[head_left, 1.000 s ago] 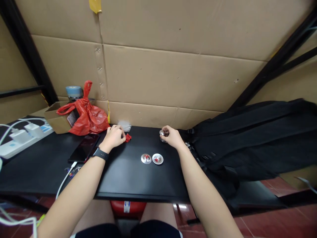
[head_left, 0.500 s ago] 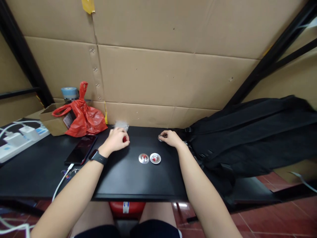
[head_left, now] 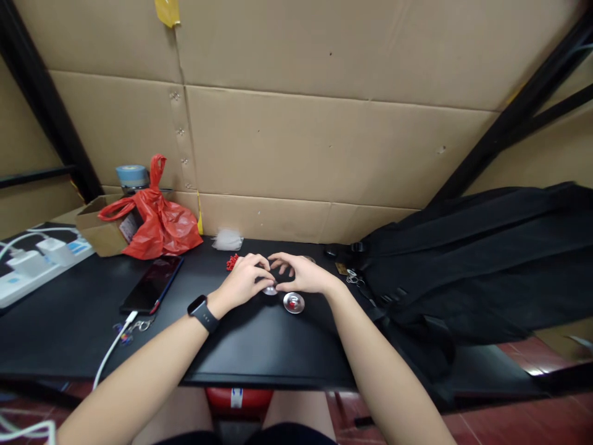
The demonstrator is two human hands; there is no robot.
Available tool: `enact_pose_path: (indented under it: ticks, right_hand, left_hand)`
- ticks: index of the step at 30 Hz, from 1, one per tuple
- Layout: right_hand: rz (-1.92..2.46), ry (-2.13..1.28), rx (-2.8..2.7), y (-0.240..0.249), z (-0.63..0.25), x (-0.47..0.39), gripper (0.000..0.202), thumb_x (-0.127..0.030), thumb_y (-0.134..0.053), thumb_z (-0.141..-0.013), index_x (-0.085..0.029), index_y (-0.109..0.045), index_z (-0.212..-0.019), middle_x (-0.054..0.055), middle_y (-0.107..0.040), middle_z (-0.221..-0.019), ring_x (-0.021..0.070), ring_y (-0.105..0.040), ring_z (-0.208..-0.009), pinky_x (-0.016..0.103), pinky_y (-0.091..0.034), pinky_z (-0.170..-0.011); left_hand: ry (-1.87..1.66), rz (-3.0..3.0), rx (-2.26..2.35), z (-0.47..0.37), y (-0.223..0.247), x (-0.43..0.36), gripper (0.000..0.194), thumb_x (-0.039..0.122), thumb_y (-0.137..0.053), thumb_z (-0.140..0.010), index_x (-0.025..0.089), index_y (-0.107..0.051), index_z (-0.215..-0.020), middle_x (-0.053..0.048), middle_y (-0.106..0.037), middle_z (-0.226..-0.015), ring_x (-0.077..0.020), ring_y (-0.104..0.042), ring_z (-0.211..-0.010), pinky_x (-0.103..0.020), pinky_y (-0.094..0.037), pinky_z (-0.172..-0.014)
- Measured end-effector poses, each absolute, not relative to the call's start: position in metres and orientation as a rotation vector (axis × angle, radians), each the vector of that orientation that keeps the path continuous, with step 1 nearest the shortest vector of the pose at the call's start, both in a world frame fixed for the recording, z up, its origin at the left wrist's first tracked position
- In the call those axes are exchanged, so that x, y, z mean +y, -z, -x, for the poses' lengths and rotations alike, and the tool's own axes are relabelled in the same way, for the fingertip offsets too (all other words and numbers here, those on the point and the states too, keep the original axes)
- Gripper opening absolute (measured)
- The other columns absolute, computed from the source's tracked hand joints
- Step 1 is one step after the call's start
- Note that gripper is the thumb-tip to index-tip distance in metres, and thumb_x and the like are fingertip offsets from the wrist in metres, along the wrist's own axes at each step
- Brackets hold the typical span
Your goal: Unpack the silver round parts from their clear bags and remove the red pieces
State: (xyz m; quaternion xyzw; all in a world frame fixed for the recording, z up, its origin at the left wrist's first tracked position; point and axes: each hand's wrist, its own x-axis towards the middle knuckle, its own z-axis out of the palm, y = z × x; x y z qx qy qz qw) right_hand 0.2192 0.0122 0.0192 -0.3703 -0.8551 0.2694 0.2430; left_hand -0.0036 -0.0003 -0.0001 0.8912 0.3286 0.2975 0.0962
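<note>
A small shiny silver disc (head_left: 270, 290) is at the fingertips of my left hand (head_left: 248, 279), whose thumb and fingers close on its edge. My right hand (head_left: 300, 274) faces it from the other side, fingers curved and apart, with the thumb tip at the disc's rim. Just below my right hand, a second silver disc (head_left: 294, 303) lies on the black table and shows a red spot at its middle. Behind the right knuckles, part of another round piece (head_left: 309, 259) shows. A cluster of small red pieces (head_left: 232, 262) lies beyond my left hand.
A clear plastic packet (head_left: 228, 240) lies at the back by the cardboard wall. To the left are a phone (head_left: 152, 284) on a white cable, a red plastic bag (head_left: 164, 222), a cardboard box (head_left: 99, 232) and a power strip (head_left: 28, 272). A black backpack (head_left: 472, 259) fills the right side.
My left hand has moved right from the red pieces to a silver disc. My right hand has left the round piece at the back and come left toward that same disc.
</note>
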Motion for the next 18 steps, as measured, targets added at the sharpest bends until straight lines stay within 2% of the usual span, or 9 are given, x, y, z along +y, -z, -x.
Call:
enact_pose_path:
  ticks: [1, 3, 7, 10, 12, 15, 18]
  right_hand:
    - [0.983, -0.756, -2.330, -0.021, -0.215, 0.009, 0.072, -0.026, -0.081, -0.067, -0.026, -0.053, -0.133, 0.005, -0.072, -0.110, 0.0200, -0.067, -0.098, 0.029, -0.052, -0.075]
    - [0.963, -0.756, -2.315, -0.022, -0.206, 0.005, 0.075, -0.027, -0.081, -0.068, -0.026, -0.049, -0.136, 0.005, -0.072, -0.108, 0.0199, -0.068, -0.096, 0.030, -0.052, -0.078]
    - [0.924, -0.626, -2.288, -0.020, -0.191, 0.002, 0.054, -0.031, -0.078, -0.075, -0.026, -0.056, -0.124, 0.004, -0.072, -0.107, 0.0193, -0.067, -0.091, 0.031, -0.051, -0.080]
    - [0.886, -0.585, -2.249, -0.016, -0.185, 0.003, 0.042, -0.028, -0.069, -0.084, -0.026, -0.056, -0.123, 0.004, -0.072, -0.107, 0.0173, -0.066, -0.086, 0.029, -0.050, -0.076]
    - [0.896, -0.594, -2.216, -0.013, -0.182, 0.004, 0.044, -0.029, -0.070, -0.084, -0.026, -0.054, -0.125, 0.004, -0.072, -0.107, 0.0170, -0.065, -0.084, 0.028, -0.049, -0.071]
    - [0.918, -0.599, -2.174, -0.008, -0.179, 0.006, 0.058, -0.033, -0.079, -0.075, -0.027, -0.053, -0.126, 0.005, -0.072, -0.110, 0.0185, -0.066, -0.084, 0.029, -0.050, -0.069]
    - [0.912, -0.578, -2.167, -0.007, -0.177, 0.005, 0.061, -0.032, -0.075, -0.078, -0.028, -0.048, -0.133, 0.005, -0.072, -0.112, 0.0184, -0.066, -0.083, 0.031, -0.051, -0.074]
  left_hand:
    - [-0.923, -2.634, 1.016, 0.006, -0.002, 0.001, 0.014, 0.033, -0.065, -0.090, 0.029, -0.078, -0.092, -0.004, -0.064, -0.107, -0.0215, -0.054, -0.103, -0.038, -0.039, -0.091]
    - [-0.976, -2.625, 1.069, 0.010, -0.005, 0.003, 0.015, 0.033, -0.064, -0.091, 0.029, -0.078, -0.092, -0.004, -0.065, -0.107, -0.0217, -0.054, -0.103, -0.039, -0.039, -0.090]
    - [-1.012, -2.612, 1.094, 0.016, -0.010, 0.005, 0.012, 0.032, -0.067, -0.089, 0.030, -0.078, -0.092, -0.004, -0.065, -0.105, -0.0220, -0.055, -0.101, -0.039, -0.039, -0.089]
    - [-1.045, -2.586, 1.114, 0.020, -0.012, 0.006, 0.011, 0.032, -0.068, -0.088, 0.030, -0.078, -0.090, -0.003, -0.066, -0.102, -0.0219, -0.055, -0.101, -0.039, -0.040, -0.089]
    - [-1.064, -2.573, 1.118, 0.021, -0.012, 0.006, 0.011, 0.033, -0.068, -0.088, 0.029, -0.078, -0.088, -0.003, -0.066, -0.101, -0.0217, -0.055, -0.100, -0.039, -0.040, -0.089]
    - [-1.091, -2.553, 1.148, 0.021, -0.012, 0.006, 0.011, 0.035, -0.068, -0.088, 0.029, -0.078, -0.089, -0.004, -0.065, -0.099, -0.0218, -0.055, -0.099, -0.039, -0.040, -0.088]
    - [-1.113, -2.544, 1.164, 0.019, -0.013, 0.004, 0.012, 0.033, -0.067, -0.089, 0.028, -0.078, -0.088, -0.004, -0.065, -0.098, -0.0221, -0.055, -0.099, -0.039, -0.040, -0.089]
